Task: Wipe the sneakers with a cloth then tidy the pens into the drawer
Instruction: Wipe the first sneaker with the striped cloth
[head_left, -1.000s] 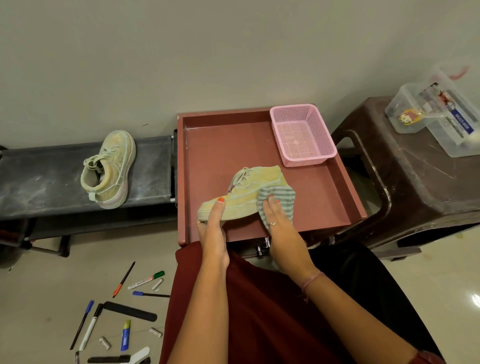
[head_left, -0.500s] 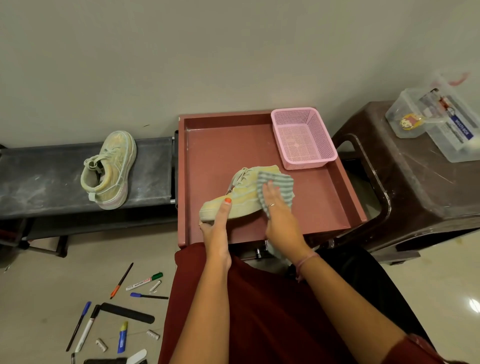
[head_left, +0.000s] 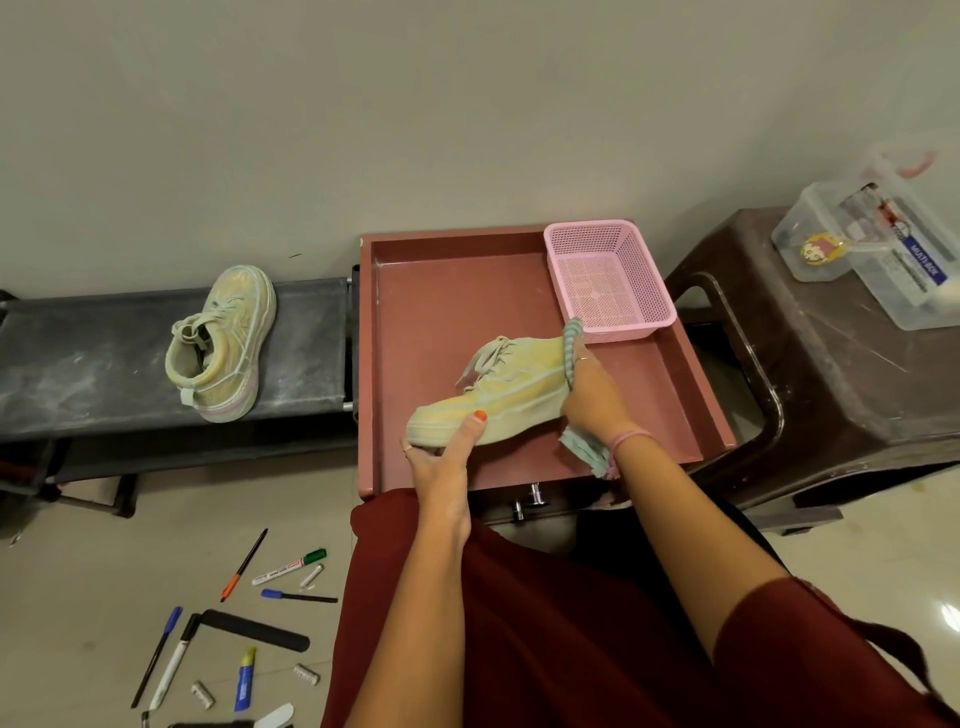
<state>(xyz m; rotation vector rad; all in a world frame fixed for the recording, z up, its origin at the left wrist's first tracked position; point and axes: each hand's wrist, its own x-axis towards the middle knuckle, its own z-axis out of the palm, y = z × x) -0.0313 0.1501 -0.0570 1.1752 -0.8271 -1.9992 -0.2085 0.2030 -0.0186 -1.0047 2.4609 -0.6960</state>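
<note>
A pale yellow-green sneaker (head_left: 511, 388) lies on its side in the open reddish drawer (head_left: 441, 291). My left hand (head_left: 447, 457) grips its toe, thumb on top. My right hand (head_left: 592, 400) holds a striped green cloth (head_left: 572, 343) against the heel end; the cloth's tail hangs below my wrist. The second sneaker (head_left: 223, 343) sits on the dark bench at left. Several pens and markers (head_left: 244, 566) lie scattered on the floor at lower left.
A pink mesh basket (head_left: 608, 280) stands in the drawer's far right corner. A brown plastic stool (head_left: 831, 374) at right carries clear plastic boxes (head_left: 883, 249). A dark bench (head_left: 104, 358) stretches left. A wall is close behind.
My right hand slid the cloth from the sneaker's side round to the heel end, and the cloth now stands edge-on. My left hand kept hold of the toe.
</note>
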